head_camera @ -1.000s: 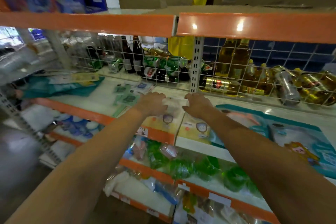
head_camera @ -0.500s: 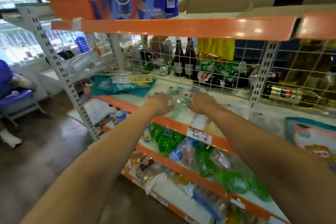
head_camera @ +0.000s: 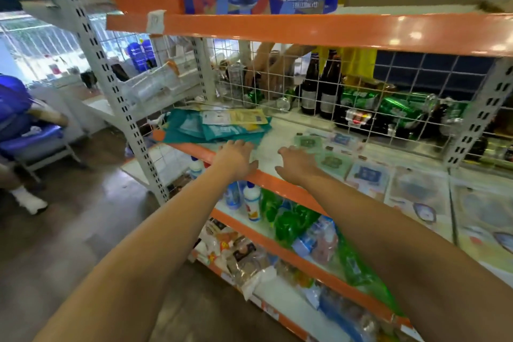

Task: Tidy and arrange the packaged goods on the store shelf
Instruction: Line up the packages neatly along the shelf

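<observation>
Packets [head_camera: 219,128] lie left of flat sachets [head_camera: 333,164] (bottles [head_camera: 330,91] behind).

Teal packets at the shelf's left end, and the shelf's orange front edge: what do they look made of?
Teal packets: likely thin plastic film, printed; they lie flat, limp and overlapping. Orange front edge: looks like glossy painted metal or plastic strip; the matching strip above shows bright light reflections.
</observation>
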Demonstrator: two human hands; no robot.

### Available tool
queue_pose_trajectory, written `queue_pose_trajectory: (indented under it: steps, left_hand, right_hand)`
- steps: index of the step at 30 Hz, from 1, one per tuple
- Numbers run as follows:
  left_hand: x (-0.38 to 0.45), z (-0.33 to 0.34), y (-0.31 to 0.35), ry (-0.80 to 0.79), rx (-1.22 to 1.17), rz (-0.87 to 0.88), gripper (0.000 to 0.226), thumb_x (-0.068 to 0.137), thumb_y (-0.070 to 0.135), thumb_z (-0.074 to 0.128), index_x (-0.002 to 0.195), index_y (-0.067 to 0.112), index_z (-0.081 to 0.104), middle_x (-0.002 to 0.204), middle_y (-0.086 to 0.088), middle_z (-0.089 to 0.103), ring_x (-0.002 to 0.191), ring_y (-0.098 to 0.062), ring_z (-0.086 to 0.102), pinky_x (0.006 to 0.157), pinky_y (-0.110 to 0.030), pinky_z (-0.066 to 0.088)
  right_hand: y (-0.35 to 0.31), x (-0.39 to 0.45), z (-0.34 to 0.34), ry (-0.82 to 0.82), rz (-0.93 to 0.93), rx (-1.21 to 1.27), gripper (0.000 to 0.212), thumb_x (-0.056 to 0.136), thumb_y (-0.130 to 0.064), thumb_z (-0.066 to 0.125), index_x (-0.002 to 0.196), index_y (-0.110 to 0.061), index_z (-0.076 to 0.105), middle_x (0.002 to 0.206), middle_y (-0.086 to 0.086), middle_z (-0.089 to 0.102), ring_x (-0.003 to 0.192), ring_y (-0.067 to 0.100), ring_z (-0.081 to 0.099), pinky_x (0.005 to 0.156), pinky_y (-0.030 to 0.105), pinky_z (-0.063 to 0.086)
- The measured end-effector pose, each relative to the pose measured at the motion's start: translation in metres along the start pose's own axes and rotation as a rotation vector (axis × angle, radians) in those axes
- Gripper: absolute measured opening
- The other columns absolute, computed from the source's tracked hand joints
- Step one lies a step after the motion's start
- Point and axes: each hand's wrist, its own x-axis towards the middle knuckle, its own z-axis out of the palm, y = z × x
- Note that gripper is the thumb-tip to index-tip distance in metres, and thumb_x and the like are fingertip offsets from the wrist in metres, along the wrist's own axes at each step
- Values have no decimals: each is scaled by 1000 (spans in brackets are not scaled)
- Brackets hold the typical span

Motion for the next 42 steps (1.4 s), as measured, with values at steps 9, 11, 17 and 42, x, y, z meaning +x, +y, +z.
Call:
queue_pose_trajectory:
  steps: [9, 11, 17, 42]
  left_hand:
    - [64, 14, -55, -29, 1, -104, 53, 95, 42, 41, 141, 17, 36, 143, -8, 40, 132, -30, 35, 106, -49, 30]
    - [82, 13, -65, -12, -6, -105, 53, 94, 42, 43, 141, 18, 38, 143, -7, 41, 132, -29, 36, 106, -50, 30]
    - [129, 16, -86, 56, 35, -88, 52, 93, 40, 45, 138, 13, 41, 139, -9, 45, 129, -30, 40, 103, -50, 34]
    - [211, 61, -125, 20, 344, 193, 49, 97, 15, 40, 144, 6, 31, 143, -16, 35, 128, -36, 37, 98, -47, 38]
  right_hand:
    - [-23, 89, -1, 9, -26, -50, 51, 97, -34, 43, 143, -15, 32, 144, 11, 37, 131, 30, 37, 103, 42, 36]
    - [-25, 110, -5, 22, -30, -36, 49, 97, -32, 44, 142, -15, 33, 143, 12, 39, 129, 31, 38, 101, 41, 37]
    - [-30, 163, -8, 46, -19, -15, 55, 97, -31, 46, 146, -16, 29, 145, 10, 39, 130, 30, 40, 101, 41, 37]
    - [-68, 232, 27, 57, 269, -26, 47, 97, -27, 42, 141, -13, 36, 142, 12, 42, 127, 31, 42, 99, 41, 38]
